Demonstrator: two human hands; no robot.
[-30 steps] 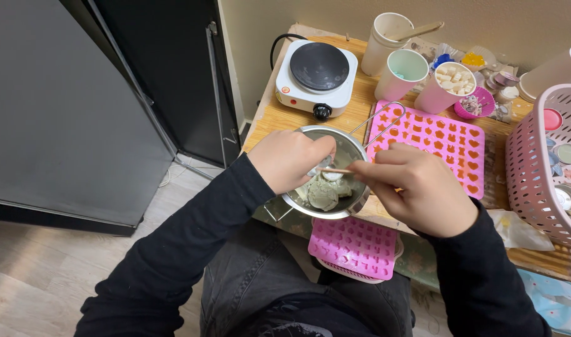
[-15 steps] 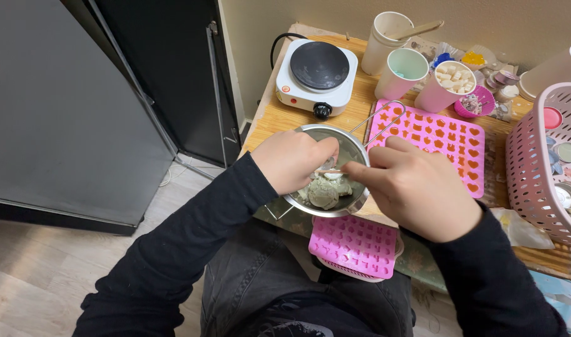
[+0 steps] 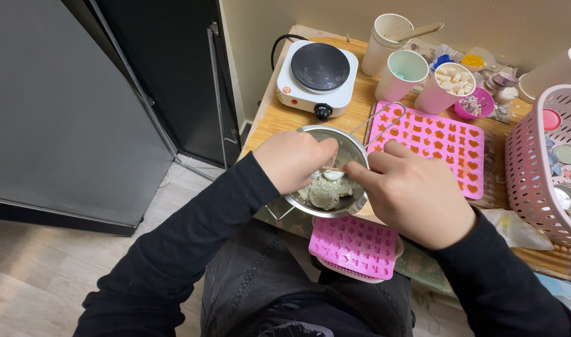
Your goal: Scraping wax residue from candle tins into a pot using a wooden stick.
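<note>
— Bowl position first: where is the small metal bowl placed?

— At the near edge of the wooden table, at about 5 o'clock from the white hotplate and at 9 o'clock from the large pink mould. Pale greenish lumps are seen piled in the lower half of the bowl, toward 6 o'clock.

— How are the hands set against it?

— The left hand is laid over the rim from 9 o'clock, fingers curled down into the bowl. The right hand is brought in from 3 to 4 o'clock, its index finger and thumb drawn together at the rim near the left fingertips. Something thin may be pinched there, but what it is cannot be told.

— And the lumps relative to the fingers?

— They lie just below both sets of fingertips, at 6 o'clock from the meeting point. The left hand is the nearer, its fingertips being almost on the pile. No long axis can be read from the heap.

— Anything else close by?

— A wire handle is seen running from the bowl toward 1 o'clock, across the corner of the large mould. A smaller pink mould rests below the bowl at 6 o'clock, over the lap.
</note>
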